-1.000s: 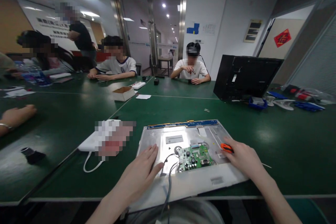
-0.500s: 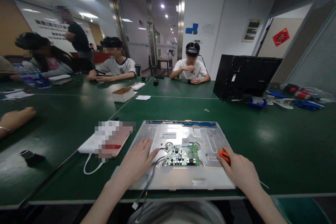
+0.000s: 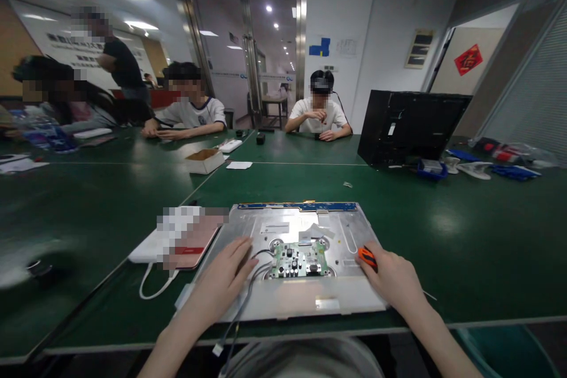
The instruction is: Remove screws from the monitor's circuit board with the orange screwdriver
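A silver metal display panel (image 3: pixel 292 295) lies flat on the green table before me, with a green circuit board (image 3: pixel 297 260) at its middle and a blue strip board (image 3: pixel 296 207) along the far edge. My left hand (image 3: pixel 225 271) rests open on the panel's left side, beside dark cables (image 3: pixel 250 292) that run from the board over the near edge to a white plug (image 3: pixel 217 349). At the panel's right side my right hand (image 3: pixel 390 271) is closed round a screwdriver (image 3: pixel 367 257) with an orange and black handle; its thin shaft pokes out below the hand.
A white power bank (image 3: pixel 148 245) with a cable and a pinkish phone-like slab (image 3: pixel 195 254) lie to the left. Further off are an open cardboard box (image 3: pixel 204 162), a black monitor (image 3: pixel 414 127) and a blue tray (image 3: pixel 432 170). Several people sit across the table.
The panel and both hands have shifted slightly left in view; the room has shifted left too. Another person's hand at the left edge is gone from view. The right hand keeps the screwdriver.
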Demonstrator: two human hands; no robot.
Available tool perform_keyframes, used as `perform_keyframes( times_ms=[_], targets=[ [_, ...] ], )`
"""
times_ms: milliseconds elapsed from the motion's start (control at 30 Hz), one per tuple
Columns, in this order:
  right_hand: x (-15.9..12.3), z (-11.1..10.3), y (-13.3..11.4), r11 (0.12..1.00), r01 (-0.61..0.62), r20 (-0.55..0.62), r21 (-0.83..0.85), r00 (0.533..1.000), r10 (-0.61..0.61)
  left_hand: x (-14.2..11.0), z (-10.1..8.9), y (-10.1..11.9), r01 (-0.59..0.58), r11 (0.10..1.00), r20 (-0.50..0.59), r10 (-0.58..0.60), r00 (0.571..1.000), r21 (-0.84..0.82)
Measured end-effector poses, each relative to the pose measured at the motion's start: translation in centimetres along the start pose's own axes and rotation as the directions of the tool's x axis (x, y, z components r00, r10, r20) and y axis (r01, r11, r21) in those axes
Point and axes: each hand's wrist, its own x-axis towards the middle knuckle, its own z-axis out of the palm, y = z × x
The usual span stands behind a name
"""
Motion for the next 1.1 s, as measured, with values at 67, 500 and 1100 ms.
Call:
perform_keyframes(
  times_ms=[67, 500, 1100],
  targets=[
    [0.3, -0.4, -0.3, 0.998, 0.050, -0.010, 0.028, 0.999, -0.049, -0.2, -0.7, 0.3, -0.046, 0.998, -0.101, 0.041, 0.994, -0.048],
    [3.0, -0.9, -4.0, 0.918, 0.251, 0.083, 0.307, 0.954, -0.288, -0.4, -2.2, 0.6, 0.052, 0.961, 0.117, -0.021, 0.993, -0.273],
    [3.0, -1.0, -2.1, 0.946, 0.235, 0.063, 0.224, 0.965, -0.255, 1.9, -2.6, 3.1, 0.120, 0.978, 0.177, -0.089, 0.980, -0.173]
  ],
)
